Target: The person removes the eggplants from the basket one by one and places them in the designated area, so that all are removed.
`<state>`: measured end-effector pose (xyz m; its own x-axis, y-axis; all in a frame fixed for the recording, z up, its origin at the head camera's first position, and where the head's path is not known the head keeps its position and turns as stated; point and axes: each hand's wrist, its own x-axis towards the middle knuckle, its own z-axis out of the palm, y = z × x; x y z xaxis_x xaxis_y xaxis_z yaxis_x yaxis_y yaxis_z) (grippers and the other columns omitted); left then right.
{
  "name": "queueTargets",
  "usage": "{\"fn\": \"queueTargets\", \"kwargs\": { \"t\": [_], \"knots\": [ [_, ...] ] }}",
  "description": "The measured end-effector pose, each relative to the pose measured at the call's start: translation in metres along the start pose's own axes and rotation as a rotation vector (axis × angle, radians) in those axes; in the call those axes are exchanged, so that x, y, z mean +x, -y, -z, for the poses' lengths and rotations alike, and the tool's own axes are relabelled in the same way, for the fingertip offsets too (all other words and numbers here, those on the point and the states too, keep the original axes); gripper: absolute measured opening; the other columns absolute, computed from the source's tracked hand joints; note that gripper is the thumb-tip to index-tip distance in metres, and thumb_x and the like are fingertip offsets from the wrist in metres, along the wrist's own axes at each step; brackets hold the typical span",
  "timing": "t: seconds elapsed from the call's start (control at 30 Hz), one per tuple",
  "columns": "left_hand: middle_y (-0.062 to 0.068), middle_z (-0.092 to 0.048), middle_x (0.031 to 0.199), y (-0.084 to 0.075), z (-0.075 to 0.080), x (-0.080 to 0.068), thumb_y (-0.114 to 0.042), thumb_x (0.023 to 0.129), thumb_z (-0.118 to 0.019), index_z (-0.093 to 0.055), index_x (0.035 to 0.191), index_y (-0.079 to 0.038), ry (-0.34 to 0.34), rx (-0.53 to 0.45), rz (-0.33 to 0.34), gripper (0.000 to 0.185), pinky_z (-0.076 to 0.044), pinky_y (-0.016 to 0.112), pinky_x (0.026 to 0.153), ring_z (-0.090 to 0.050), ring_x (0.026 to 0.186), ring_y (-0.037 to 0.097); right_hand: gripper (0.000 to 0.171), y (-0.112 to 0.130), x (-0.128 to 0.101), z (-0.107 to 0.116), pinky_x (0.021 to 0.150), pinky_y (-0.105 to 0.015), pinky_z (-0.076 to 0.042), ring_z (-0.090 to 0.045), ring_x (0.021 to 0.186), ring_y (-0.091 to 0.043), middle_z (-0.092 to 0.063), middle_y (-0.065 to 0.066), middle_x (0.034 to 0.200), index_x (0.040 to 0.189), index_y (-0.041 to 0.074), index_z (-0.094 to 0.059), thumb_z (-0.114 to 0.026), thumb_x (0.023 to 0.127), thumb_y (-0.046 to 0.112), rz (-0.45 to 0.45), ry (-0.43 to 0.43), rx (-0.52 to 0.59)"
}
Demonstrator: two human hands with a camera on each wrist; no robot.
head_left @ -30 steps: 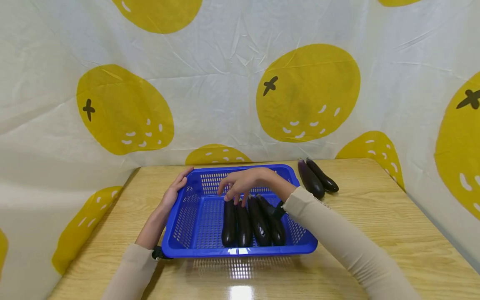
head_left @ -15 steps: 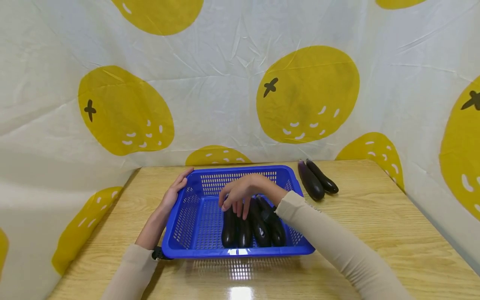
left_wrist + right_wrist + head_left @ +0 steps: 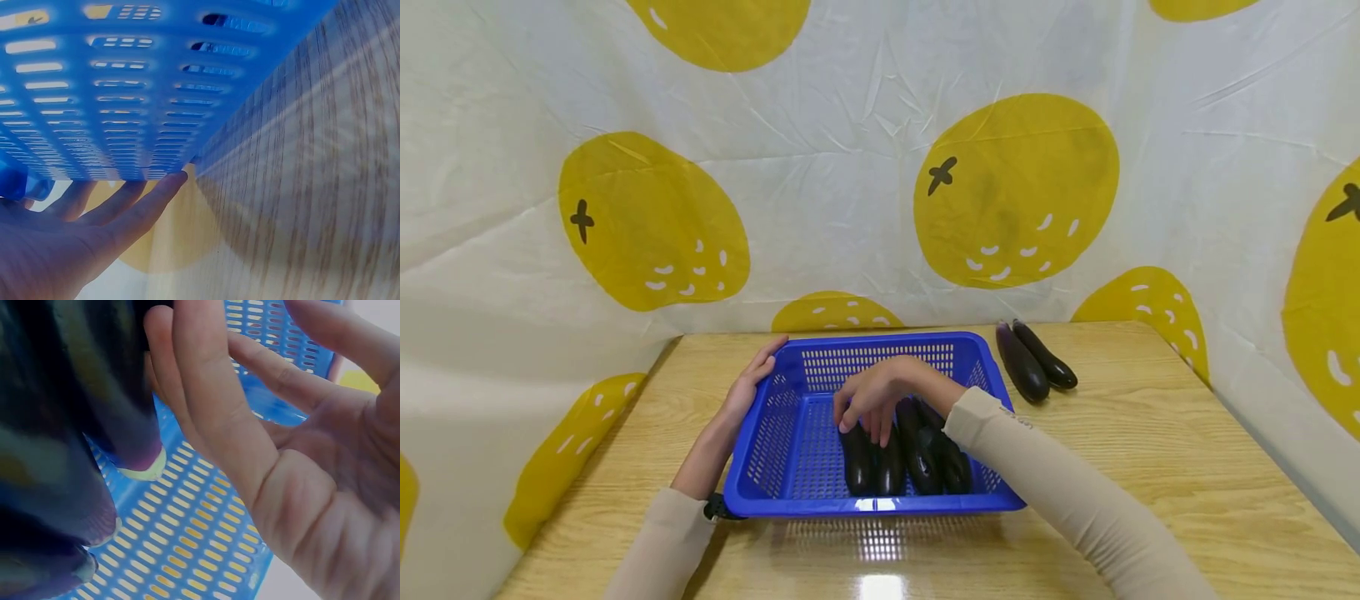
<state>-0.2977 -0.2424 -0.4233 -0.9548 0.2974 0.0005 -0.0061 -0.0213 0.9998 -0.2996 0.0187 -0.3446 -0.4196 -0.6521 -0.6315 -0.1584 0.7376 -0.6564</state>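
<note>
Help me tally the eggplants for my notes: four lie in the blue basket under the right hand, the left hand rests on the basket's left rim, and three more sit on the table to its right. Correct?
Not quite: the head view shows two eggplants on the table, not three. The rest stands: four eggplants in the blue basket under the right hand, and the left hand on the blue basket at its left rim.
</note>
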Motion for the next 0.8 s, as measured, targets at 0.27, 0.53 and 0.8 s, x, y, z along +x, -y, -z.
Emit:
{"fn": "queueTargets", "kwargs": {
  "t": [0.27, 0.53, 0.8],
  "knots": [
    [0.007, -0.019, 0.172, 0.0, 0.0, -0.001, -0.034, 0.115, -0.023, -0.014, 0.167, -0.023, 0.001, -0.003, 0.007, 0.054, -0.044, 0.019, 0.101, -0.04, 0.134, 0.01, 0.039, -0.001, 0.006, -0.002, 0.082, -0.042, -0.063, -0.074, 0.097, -0.034, -0.061, -0.017, 0.121, 0.141, 0.007, -0.06, -0.059, 0.105, 0.019, -0.008, 0.035, 0.019],
    [0.006, -0.019, 0.172, 0.0, 0.0, 0.0, -0.033, 0.115, -0.023, -0.015, 0.167, -0.022, 0.003, 0.006, -0.002, 0.054, -0.042, 0.017, 0.102, -0.038, 0.137, 0.012, 0.038, 0.002, 0.01, -0.007, 0.084, -0.043, -0.062, -0.073, 0.102, -0.033, -0.06, -0.012, 0.135, 0.141, 0.009, -0.062, -0.059, 0.105, 0.016, -0.019, 0.039, 0.042],
    [0.006, -0.019, 0.172, 0.0, -0.001, -0.001, -0.033, 0.115, -0.023, -0.015, 0.167, -0.023, 0.003, 0.015, 0.002, 0.054, -0.043, 0.019, 0.102, -0.034, 0.142, 0.019, 0.032, 0.003, 0.014, -0.013, 0.081, -0.043, -0.063, -0.074, 0.1, -0.035, -0.06, -0.011, 0.14, 0.135, 0.012, -0.067, -0.06, 0.104, 0.014, -0.023, 0.05, 0.04]
  ]
}}
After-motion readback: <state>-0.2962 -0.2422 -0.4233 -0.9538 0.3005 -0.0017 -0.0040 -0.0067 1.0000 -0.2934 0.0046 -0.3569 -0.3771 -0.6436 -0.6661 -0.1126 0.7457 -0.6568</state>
